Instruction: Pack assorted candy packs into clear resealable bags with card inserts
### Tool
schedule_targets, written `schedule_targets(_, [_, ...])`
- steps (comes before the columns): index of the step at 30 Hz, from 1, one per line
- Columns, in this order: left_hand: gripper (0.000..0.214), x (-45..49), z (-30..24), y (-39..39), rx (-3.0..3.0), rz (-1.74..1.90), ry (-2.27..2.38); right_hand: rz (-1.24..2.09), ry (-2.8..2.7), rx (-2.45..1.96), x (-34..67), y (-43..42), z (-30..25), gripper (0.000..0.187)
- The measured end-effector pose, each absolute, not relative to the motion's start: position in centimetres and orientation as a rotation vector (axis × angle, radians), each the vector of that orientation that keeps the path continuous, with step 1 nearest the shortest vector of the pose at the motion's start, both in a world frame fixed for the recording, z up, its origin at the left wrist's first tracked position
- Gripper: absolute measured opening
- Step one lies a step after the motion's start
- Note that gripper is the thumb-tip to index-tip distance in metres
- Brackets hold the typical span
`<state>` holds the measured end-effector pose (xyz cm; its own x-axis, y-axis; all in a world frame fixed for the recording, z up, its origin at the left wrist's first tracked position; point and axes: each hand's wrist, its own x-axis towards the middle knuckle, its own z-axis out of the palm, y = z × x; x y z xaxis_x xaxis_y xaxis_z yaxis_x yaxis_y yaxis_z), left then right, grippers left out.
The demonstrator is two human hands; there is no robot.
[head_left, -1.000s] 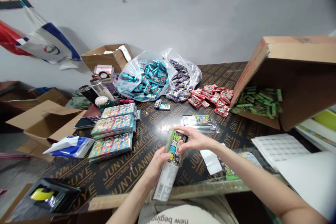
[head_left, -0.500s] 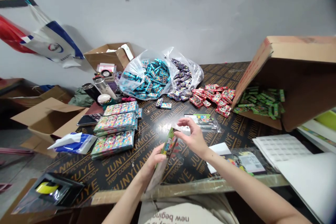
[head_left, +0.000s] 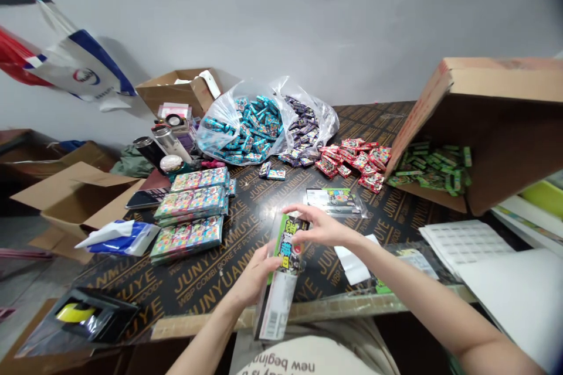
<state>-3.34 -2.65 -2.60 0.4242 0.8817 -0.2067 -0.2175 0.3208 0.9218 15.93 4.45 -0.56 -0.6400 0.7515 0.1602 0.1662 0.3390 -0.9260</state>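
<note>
Packet [head_left: 280,284] turned, left hand [head_left: 255,274] seemingly pinching.

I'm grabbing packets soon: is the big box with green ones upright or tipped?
Tipped on its side: the big box opens sideways, and green packets lie inside.

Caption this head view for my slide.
Left hand holds a printed packet, right hand at its top, with small red packs piled beyond on the dark table.

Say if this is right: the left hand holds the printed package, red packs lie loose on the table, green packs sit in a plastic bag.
Wrong place for the green packs: the head view shows them in the large cardboard box at right. The left hand holds the printed package; red packs lie loose on the table.
</note>
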Motion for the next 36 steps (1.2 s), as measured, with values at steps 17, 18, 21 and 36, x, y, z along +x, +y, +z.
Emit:
schedule_targets(17, [0.029, -3.0, -4.3, -1.8, 1.298, 0.950, 1.218, 0.417, -1.686, -1.145, 14.1, 2.6, -2.0, 0.043])
schedule_targets(18, [0.030, -2.9, -4.3, -1.9, 1.334, 0.917, 1.205, 0.429, -1.783, -1.135, 14.2, 2.6, -1.9, 0.037])
schedule_targets(21, [0.029, -2.6, -4.4, -2.4, 1.289, 0.868, 1.122, 0.650, -2.092, -1.080, 14.4, 3.0, -1.2, 0.025])
schedule_targets(36, [0.039, -2.3, -5.0, -3.6, 0.842, 0.790, 1.005, 1.068, -2.353, -0.743, 17.1, 4.6, 1.2, 0.047])
